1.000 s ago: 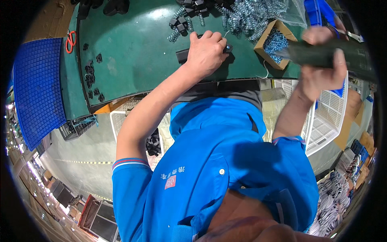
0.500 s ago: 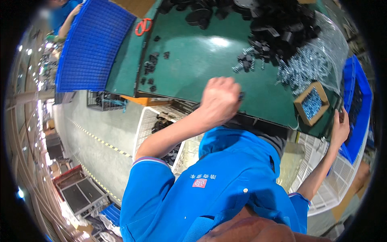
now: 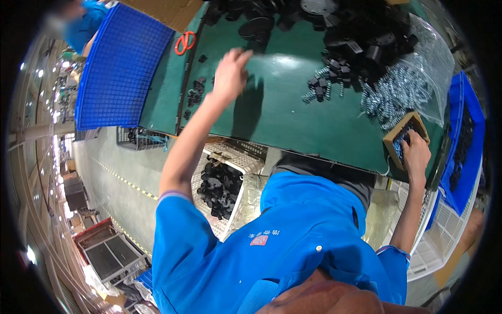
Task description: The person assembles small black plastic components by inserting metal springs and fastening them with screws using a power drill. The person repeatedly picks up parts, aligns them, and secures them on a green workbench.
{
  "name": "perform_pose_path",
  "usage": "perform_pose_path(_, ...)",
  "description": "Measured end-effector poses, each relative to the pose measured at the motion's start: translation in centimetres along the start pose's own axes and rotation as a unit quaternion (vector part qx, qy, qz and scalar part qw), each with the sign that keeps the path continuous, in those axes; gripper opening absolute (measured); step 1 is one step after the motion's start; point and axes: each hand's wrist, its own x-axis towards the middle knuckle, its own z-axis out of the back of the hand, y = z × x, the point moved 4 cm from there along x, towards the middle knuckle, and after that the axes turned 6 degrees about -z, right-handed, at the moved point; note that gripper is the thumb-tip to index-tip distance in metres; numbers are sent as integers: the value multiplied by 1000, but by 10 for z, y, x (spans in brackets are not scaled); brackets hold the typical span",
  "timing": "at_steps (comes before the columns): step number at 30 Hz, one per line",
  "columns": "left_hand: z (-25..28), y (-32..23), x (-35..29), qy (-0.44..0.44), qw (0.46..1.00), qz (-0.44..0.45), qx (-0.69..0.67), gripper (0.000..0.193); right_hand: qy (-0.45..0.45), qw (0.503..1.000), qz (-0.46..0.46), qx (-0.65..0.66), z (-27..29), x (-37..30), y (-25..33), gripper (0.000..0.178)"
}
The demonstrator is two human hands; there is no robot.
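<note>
My left hand (image 3: pixel 230 76) hangs above the left part of the green table (image 3: pixel 293 115). Its fingers look stretched and apart, though smeared by motion, and no held thing shows. Small black parts (image 3: pixel 196 92) lie beside it along the table's left edge. At the right, my right hand (image 3: pixel 417 156) dips into a small cardboard box (image 3: pixel 390 140) of small bluish metal pieces (image 3: pixel 399 145). Its fingers are bent together there, and whatever they hold is hidden. Past the box lies a heap of silvery coil springs (image 3: pixel 389 94), partly in a clear plastic bag (image 3: pixel 436 63).
Black plastic parts (image 3: pixel 366 31) are heaped at the table's far side, with springs and black blocks (image 3: pixel 321 83) nearer. Orange-handled scissors (image 3: pixel 184 43) and a blue crate (image 3: pixel 117 68) are left. A white basket (image 3: pixel 238 204) stands below; a blue bin (image 3: pixel 463 146) is right. Another person (image 3: pixel 86 23) is far left.
My left hand has gone from a closed fist near the table's front edge to the far left, its fingers loosening. My right hand has moved from the table's right edge into the cardboard box.
</note>
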Motion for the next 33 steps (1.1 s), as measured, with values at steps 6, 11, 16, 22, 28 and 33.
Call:
perform_pose_path(6,-69,42,98,131,978,-32,157,58,9,1000,2,-9,-3,1,-1,27)
perform_pose_path(11,-32,36,92,66,988,-102,96,54,-9,998,-22,55,4,-1,1,16)
perform_pose_path(16,50,-42,60,53,954,93,-281,35,-15,996,-66,59,-2,-2,-6,15)
perform_pose_path(22,7,-162,45,300,781,-64,-544,26,-52,994,-39,90,-7,-1,-13,14)
perform_pose_path(28,-56,-210,87,311,848,-152,-401,38,-62,988,-52,131,-5,-7,-14,13)
perform_pose_path(33,-68,-205,117,187,981,-37,-22,35,-188,836,-59,512,-6,-19,-34,12)
